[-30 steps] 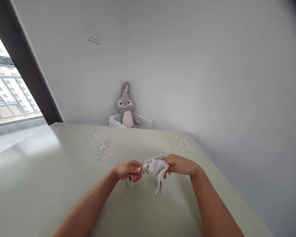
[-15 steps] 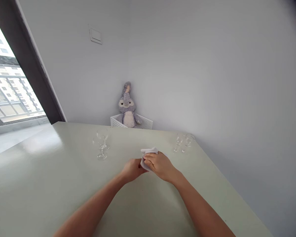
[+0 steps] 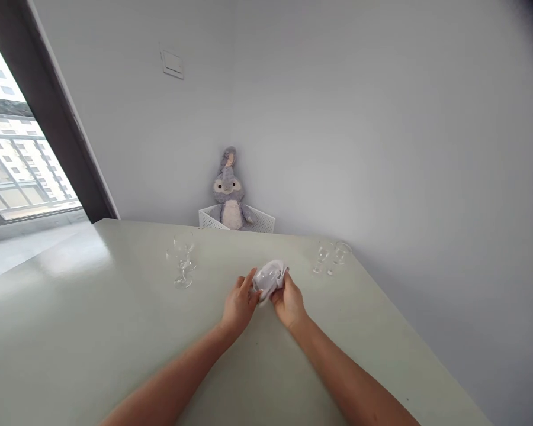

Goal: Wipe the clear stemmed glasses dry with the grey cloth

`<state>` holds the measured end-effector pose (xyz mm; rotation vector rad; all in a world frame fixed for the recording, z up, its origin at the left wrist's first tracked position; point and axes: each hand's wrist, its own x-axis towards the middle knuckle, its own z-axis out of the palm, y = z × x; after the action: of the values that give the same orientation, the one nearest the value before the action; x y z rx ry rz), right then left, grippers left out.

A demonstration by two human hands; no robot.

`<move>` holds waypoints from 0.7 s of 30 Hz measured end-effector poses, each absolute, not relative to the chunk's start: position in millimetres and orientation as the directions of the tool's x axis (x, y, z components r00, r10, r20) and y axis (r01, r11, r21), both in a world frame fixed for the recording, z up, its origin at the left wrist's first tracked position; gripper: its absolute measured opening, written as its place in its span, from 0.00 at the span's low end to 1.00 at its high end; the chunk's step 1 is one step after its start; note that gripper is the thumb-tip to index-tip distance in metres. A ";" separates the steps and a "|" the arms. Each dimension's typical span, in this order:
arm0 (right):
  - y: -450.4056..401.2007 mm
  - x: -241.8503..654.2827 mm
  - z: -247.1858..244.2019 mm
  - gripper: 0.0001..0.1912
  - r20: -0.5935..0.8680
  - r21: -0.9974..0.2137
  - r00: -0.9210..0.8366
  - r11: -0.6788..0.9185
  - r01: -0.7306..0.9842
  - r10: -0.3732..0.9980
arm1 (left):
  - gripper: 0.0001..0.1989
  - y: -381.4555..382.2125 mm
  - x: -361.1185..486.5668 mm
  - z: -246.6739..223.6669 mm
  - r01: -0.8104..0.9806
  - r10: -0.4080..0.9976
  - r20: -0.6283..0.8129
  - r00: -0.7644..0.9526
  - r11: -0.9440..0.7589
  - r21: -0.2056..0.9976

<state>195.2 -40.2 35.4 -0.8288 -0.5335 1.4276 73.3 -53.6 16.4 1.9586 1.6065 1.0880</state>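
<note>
one broad, glossy, pale green tabletop (image 3: 115, 331) spreads beneath everything else here. at its far edge sits a white perforated basket (image 3: 262, 222), with a grey plush toy (image 3: 231, 213) upright in it. the person's left hand (image 3: 238, 306) is closed to a narrow grip on the left side of a clear glass with a rounded bowl (image 3: 265, 277); the right hand (image 3: 292, 303) pinches a soft, pale grey cloth (image 3: 282, 274) from the other side. well apart on the left stand two clear stemmed glasses (image 3: 183, 282), one just in front of the other; near the right corner is a pair of smaller-looking clear glasses (image 3: 323, 252), side by side. smallest is the change: the right hand has just gone from over the cloth to its side, baring part of the bowl, so the held glass appears wrapped only partly. its stem is hidden.
</note>
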 end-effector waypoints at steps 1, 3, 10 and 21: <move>-45.3 187.4 31.5 0.18 -0.142 -0.756 0.087 -0.052 -0.652 0.986 | 0.25 -53.2 74.6 13.6 0.631 0.937 0.351 0.006 -0.276 0.725; -56.0 175.8 25.6 0.18 -0.081 -0.808 0.035 -0.045 -0.588 0.996 | 0.24 -53.1 77.3 9.9 0.560 0.913 0.405 -0.053 -0.309 0.768; -68.7 174.0 27.9 0.17 0.241 -0.965 -0.100 0.249 0.077 0.965 | 0.22 -55.3 80.7 18.1 -0.065 0.966 0.249 -0.066 -0.253 0.965; -64.7 185.0 32.7 0.13 0.383 -0.515 -0.320 0.488 0.705 0.867 | 0.28 -47.0 73.0 35.0 -0.573 0.981 -0.139 -0.139 0.035 0.819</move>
<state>185.0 -64.7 32.7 -1.2894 -2.1120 0.3355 73.0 -47.0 35.0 0.6010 0.9091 1.4924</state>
